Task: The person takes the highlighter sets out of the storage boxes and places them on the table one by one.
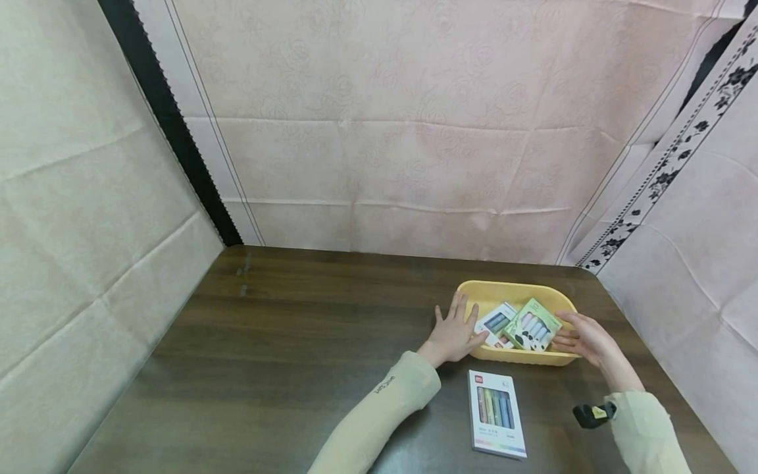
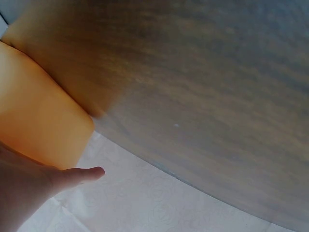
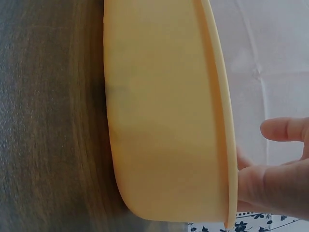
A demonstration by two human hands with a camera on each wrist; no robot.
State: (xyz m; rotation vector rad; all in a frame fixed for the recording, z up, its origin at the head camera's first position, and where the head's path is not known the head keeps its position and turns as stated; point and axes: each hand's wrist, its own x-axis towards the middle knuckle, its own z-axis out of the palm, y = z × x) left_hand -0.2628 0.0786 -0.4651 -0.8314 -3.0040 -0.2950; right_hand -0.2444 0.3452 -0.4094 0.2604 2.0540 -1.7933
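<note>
A yellow plastic basket (image 1: 521, 355) stands at the right of the brown table. Inside it a green box (image 1: 533, 326) with a panda print and pale coloured sticks pictured on it leans over a white box (image 1: 496, 322) with a window of coloured sticks. My left hand (image 1: 454, 334) is at the basket's left end, fingers spread; the left wrist view shows its thumb beside the yellow wall (image 2: 43, 106). At the right end, my right hand (image 1: 586, 339) reaches its fingers over the rim (image 3: 227, 121), close to the green box, holding nothing.
A larger white box (image 1: 497, 415) with a window of coloured sticks lies in front of the basket, between the forearms. The table's right edge (image 1: 645, 349) runs close beside the right hand. Pale cloth (image 1: 385, 164) hangs behind the table and at both sides.
</note>
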